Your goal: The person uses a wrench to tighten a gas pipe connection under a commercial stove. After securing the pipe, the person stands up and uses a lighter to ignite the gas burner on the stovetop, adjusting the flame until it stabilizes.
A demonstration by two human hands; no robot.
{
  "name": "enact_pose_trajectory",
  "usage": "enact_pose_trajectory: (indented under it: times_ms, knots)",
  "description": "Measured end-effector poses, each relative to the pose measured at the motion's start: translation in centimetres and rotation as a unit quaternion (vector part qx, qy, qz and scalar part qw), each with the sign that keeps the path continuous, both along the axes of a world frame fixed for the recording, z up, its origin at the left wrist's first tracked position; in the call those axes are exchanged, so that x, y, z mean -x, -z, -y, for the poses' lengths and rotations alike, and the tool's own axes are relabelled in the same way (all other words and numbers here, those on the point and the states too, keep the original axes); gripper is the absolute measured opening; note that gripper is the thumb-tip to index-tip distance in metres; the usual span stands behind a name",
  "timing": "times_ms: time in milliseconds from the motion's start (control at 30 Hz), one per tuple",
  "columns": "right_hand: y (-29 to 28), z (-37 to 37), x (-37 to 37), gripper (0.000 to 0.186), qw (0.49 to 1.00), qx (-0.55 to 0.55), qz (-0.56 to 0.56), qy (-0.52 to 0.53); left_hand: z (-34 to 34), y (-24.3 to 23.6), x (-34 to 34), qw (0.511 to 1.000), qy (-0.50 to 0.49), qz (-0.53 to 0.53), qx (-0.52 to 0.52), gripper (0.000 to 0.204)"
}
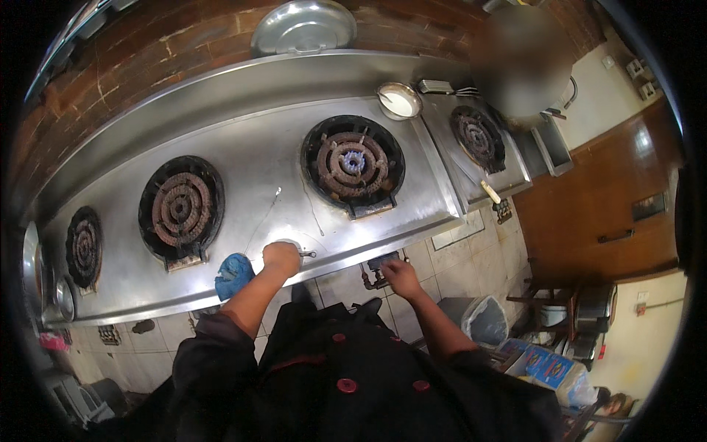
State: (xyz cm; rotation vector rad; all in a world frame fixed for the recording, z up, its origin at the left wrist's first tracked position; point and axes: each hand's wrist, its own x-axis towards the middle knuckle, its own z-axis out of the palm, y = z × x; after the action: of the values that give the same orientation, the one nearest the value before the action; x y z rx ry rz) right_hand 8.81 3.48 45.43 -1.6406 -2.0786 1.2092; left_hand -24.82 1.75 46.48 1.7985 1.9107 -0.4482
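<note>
My left hand [281, 259] rests closed at the front edge of the steel range [258, 221], around a small metal tool [309, 254] whose tip sticks out to the right. Just left of it lies a crumpled blue cloth [234, 276]. My right hand [400, 278] is below the front edge with curled fingers beside a gas valve and pipework [374, 272]; what it grips, if anything, is unclear. A blue flame burns in the middle-right burner [353, 162]. Behind that burner stands a bowl of white liquid [399, 104] with a utensil in it.
Other burners [178, 210] line the range. A long utensil with a pale handle [490, 190] lies at the right. A large round lid [302, 26] stands against the brick wall. Below right are a lined bin [486, 320] and blue packages [549, 368]; a wooden door [596, 206] is at the right.
</note>
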Motion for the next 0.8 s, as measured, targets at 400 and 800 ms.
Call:
enact_pose_trajectory:
  times_ms: [400, 800]
  knots:
    - [4.1, -5.1, 20.1, 0.025, 0.981, -0.091, 0.167, -0.037, 8.1, -3.9, 3.4, 0.977, -0.083, 0.071, -0.181, 0.027]
    - [-3.3, -9.7, 9.9, 0.003, 0.946, -0.033, -0.271, 0.173, 14.2, -2.9, 6.1, 0.904, -0.237, 0.192, -0.299, 0.021]
